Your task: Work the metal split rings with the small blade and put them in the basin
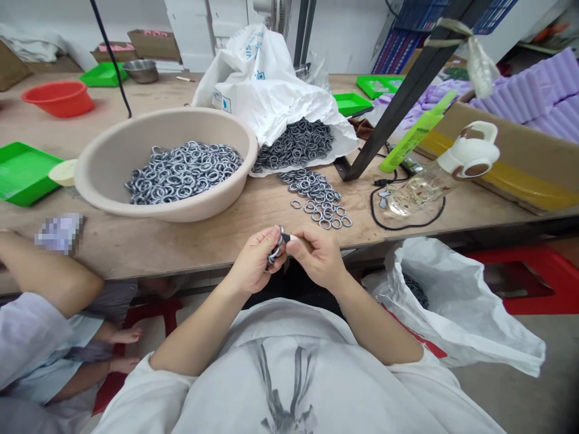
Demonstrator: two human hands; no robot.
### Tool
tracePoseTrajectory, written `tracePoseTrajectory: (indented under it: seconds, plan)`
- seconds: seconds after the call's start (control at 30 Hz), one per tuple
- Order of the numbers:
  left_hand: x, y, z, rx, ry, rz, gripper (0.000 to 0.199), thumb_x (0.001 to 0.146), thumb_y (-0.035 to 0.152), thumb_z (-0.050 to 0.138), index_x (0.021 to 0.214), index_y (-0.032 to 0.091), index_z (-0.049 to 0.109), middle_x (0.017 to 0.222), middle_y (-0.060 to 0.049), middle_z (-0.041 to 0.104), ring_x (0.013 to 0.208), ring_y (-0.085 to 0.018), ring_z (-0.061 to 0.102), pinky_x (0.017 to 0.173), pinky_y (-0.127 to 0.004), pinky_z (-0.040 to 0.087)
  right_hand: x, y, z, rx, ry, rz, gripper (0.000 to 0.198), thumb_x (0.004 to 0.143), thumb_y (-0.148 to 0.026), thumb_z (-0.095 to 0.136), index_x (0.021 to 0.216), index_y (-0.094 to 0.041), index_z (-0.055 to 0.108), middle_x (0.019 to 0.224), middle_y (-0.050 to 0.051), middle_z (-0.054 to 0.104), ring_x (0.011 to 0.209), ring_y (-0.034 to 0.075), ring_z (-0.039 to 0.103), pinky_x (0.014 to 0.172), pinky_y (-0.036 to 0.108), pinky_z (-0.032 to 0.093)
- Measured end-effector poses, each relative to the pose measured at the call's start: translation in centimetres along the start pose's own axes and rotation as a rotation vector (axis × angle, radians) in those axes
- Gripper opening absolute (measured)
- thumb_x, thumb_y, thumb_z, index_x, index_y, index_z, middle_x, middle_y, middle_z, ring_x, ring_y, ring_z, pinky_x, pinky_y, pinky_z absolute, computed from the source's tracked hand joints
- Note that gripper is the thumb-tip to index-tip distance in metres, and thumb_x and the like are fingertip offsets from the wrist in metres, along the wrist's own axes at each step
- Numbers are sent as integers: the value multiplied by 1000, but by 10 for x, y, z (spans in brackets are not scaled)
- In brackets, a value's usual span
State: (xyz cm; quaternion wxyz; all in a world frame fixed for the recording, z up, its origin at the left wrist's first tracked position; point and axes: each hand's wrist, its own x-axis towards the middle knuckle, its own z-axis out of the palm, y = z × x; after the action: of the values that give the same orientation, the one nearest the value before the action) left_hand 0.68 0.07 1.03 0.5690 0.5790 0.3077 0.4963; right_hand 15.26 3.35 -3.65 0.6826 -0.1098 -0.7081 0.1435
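Wooden table – beige basin, loose rings, white bag, green trays etc

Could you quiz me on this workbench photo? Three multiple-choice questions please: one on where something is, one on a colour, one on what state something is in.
1. Where is the loose pile of metal rings?
A. on the table, right of the beige basin
B. inside the red bowl
C. on the floor

2. What colour is the flat tray at the table's left edge?
A. blue
B. green
C. yellow

3. How is the clear bottle?
A. upright
B. hanging
C. lying on its side

Answers: 1 A, the rings lie on bare wood beside the basin. 2 B, it is bright green. 3 C, its white cap points sideways.
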Motion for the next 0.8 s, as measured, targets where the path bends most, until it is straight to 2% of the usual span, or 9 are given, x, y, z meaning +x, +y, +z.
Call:
tracePoseTrajectory:
  seconds: [0.1, 0.27, 0.33, 0.4, 0.47, 0.53, 0.6, 0.67, 0.8]
  plan:
    - [1, 2, 0, -30, 32, -22, 53, 70, 52, 84, 73, 16, 45, 56, 6, 42, 40, -4, 36, 35, -11, 22, -5, -8, 0, -135, -23, -81, 42, 107, -43, 55, 82, -10, 62, 75, 3, 53, 69, 10, 47, 65, 23, 32]
    - [0, 0, -2, -28, 29, -14, 53, 68, 52, 85, 71, 15, 47, 55, 5, 41, 40, -3, 34, 35, -12, 23, -6, -7, 3, -162, -41, -65, 46, 107, -44, 55, 75, -11, 58, 71, 2, 51, 66, 10, 45, 63, 23, 30]
    - [-3, -1, -2, 18, -22, 5, 52, 71, 53, 83, 68, 14, 48, 55, 4, 40, 41, -4, 34, 36, -14, 22, -5, 3, 2, -136, -61, 8, 49, 106, -46, 54, 73, -11, 56, 67, 1, 48, 62, 9, 43, 61, 22, 29]
    - [-8, -1, -2, 91, -123, 8, 51, 77, 55, 77, 64, 13, 50, 54, 2, 40, 41, -4, 35, 39, -15, 22, -1, 21, -2, -128, -57, 148, 53, 106, -52, 50, 72, -11, 55, 63, 0, 45, 59, 9, 41, 59, 22, 28]
    - [-11, 1, -2, 134, -188, 12, 52, 81, 55, 73, 61, 12, 51, 54, 1, 39, 42, -4, 35, 40, -16, 22, 7, 41, -8, -206, -23, 268, 59, 103, -61, 47, 71, -12, 55, 61, 1, 43, 58, 11, 40, 58, 23, 27]
    - [-11, 4, -4, 122, -130, 20, 51, 79, 55, 75, 62, 12, 52, 55, 1, 41, 42, -4, 36, 40, -16, 21, 20, 57, -13, -448, -18, 389, 49, 104, -54, 51, 82, -13, 64, 69, 1, 51, 66, 13, 48, 62, 24, 28]
    - [-8, 7, -8, 96, -14, 9, 48, 75, 53, 79, 67, 12, 55, 58, 1, 44, 42, -5, 39, 38, -15, 21, 36, 66, -16, -723, -64, 453, 31, 102, -47, 62, 101, -17, 70, 90, 3, 60, 83, 17, 55, 67, 24, 31]
    - [-5, 9, -13, 70, 64, -19, 43, 73, 50, 81, 77, 12, 61, 64, 0, 50, 44, -5, 42, 37, -14, 22, 52, 70, -17, -944, -155, 494, 29, 98, -45, 71, 112, -20, 70, 107, 5, 60, 95, 22, 57, 72, 25, 35]
    - [2, 9, -23, 16, 115, -19, 36, 74, 36, 79, 100, 15, 66, 72, 0, 57, 45, -5, 43, 36, -13, 21, 71, 73, -16, -1104, -266, 513, 19, 102, -34, 64, 109, -17, 70, 110, 10, 58, 95, 26, 58, 75, 29, 38]
